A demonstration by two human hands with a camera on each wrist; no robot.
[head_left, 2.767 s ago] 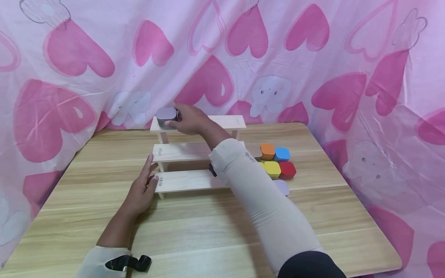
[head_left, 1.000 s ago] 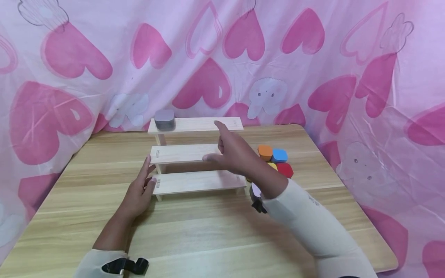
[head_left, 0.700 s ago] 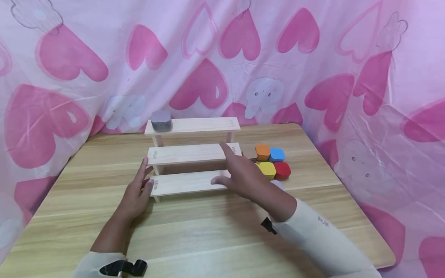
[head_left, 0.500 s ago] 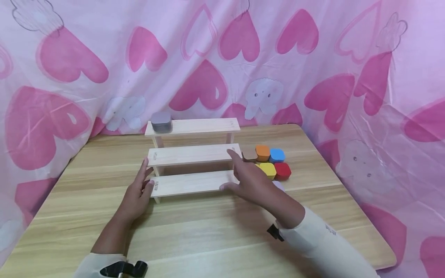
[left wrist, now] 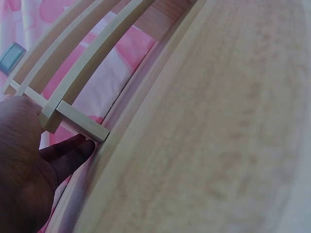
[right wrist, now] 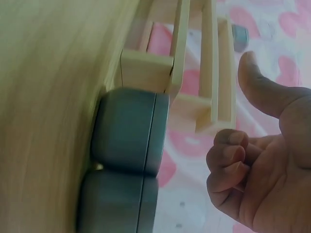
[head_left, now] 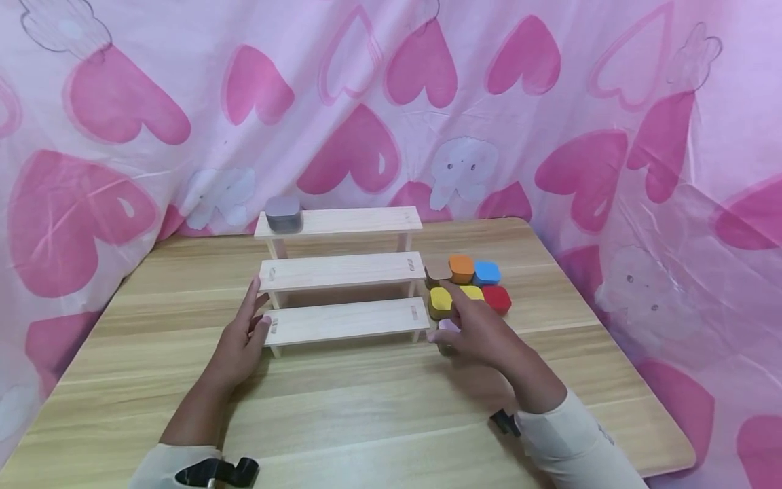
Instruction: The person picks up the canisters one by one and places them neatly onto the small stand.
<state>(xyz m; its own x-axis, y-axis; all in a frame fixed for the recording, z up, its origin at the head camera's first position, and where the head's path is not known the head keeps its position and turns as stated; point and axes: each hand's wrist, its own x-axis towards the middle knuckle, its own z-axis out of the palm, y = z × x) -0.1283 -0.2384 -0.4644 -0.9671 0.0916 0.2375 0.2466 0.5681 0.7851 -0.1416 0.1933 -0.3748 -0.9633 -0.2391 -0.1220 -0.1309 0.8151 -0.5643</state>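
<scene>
A three-tier wooden stand (head_left: 342, 319) rises in steps on the table. My left hand (head_left: 238, 346) rests against its left end, fingers at the middle and front shelves. In the left wrist view the fingertips (left wrist: 87, 148) lie beside a leg. One small rounded-square box with a grey lid (head_left: 284, 214) sits at the left of the top shelf. My right hand (head_left: 489, 336) holds nothing and hovers over a lilac-lidded box (head_left: 449, 325), thumb and index finger apart. In the right wrist view its other fingers are curled. A yellow-lidded box (head_left: 440, 302) is by the index finger.
Grouped right of the stand are more boxes: brown (head_left: 438, 272), orange (head_left: 461, 267), blue (head_left: 487, 272), red (head_left: 497, 299) and a second yellow, partly hidden by the hand. A pink heart-patterned curtain (head_left: 489, 115) hangs behind the wooden table (head_left: 342, 421).
My right hand has let go of the grey-lidded box on the top shelf, then come down and right to the coloured boxes. The left hand stays at the stand's left end.
</scene>
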